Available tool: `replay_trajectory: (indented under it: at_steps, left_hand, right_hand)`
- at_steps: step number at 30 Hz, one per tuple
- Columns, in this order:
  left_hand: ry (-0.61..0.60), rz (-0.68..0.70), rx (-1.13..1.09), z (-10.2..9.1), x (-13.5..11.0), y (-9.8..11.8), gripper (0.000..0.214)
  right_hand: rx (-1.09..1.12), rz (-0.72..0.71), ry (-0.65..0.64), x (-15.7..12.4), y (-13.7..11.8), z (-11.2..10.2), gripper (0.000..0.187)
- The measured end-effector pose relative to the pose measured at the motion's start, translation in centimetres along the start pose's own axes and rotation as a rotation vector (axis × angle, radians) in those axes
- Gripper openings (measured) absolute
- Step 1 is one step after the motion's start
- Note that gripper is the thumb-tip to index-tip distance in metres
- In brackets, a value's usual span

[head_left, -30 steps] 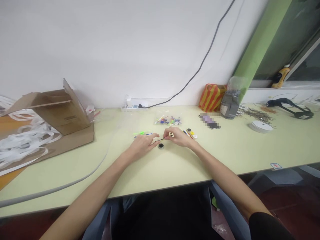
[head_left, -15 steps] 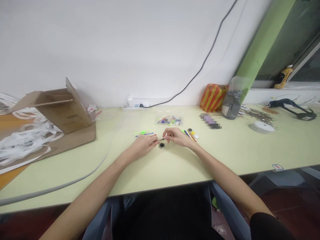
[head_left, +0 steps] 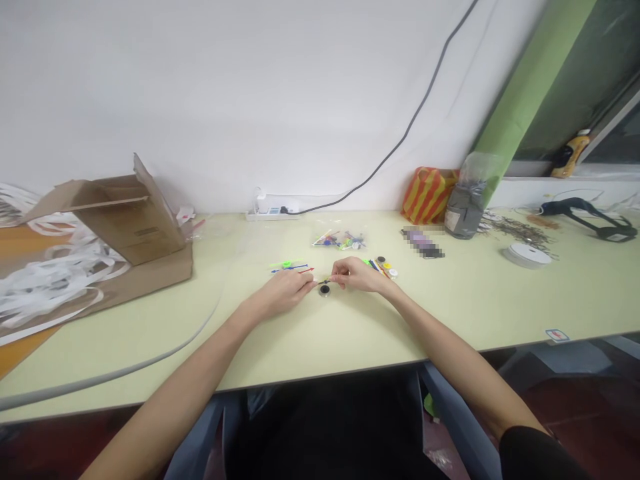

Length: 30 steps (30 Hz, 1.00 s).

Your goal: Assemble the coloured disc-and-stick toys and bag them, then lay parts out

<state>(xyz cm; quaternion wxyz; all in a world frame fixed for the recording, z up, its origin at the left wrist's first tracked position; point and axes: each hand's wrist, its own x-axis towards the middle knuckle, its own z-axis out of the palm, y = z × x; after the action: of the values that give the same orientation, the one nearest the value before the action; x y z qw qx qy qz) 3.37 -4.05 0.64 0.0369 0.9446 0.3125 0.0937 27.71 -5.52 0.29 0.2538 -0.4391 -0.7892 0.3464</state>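
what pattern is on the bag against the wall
The bag has red and yellow stripes, best in the head view.

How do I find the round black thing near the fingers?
Find the long pale table, then the left hand and right hand over its middle. Between them, on the near side, sits the round thing. Its black centre has a pale rim, and it lies apart from the discs beyond the right hand.

A plain white wall (head_left: pixel 225 100) spans the upper frame behind a pale yellow-green counter (head_left: pixel 490 300) — a green pillar (head_left: pixel 530 87) and a dark window (head_left: pixel 590 80) stand at the upper right — while dark red floor (head_left: pixel 595 413) shows in the lower corners.
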Motion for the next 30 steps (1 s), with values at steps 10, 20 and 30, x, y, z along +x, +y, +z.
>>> replay_trajectory:
  at_steps: [10,20,30]
  left_hand:
    - [-0.068,-0.001,-0.137,-0.1,-0.1,-0.1,0.048]
    - [-0.168,-0.093,-0.275,0.5,-0.3,-0.7,0.039]
    - [-0.176,-0.048,-0.183,0.1,-0.3,-0.2,0.04]
  right_hand:
    - [-0.017,0.035,-0.028,0.3,0.7,0.1,0.033]
    - [-0.155,0.04,0.006,0.4,1.4,0.4,0.024]
    - [-0.229,0.094,0.012,0.6,1.5,0.7,0.026]
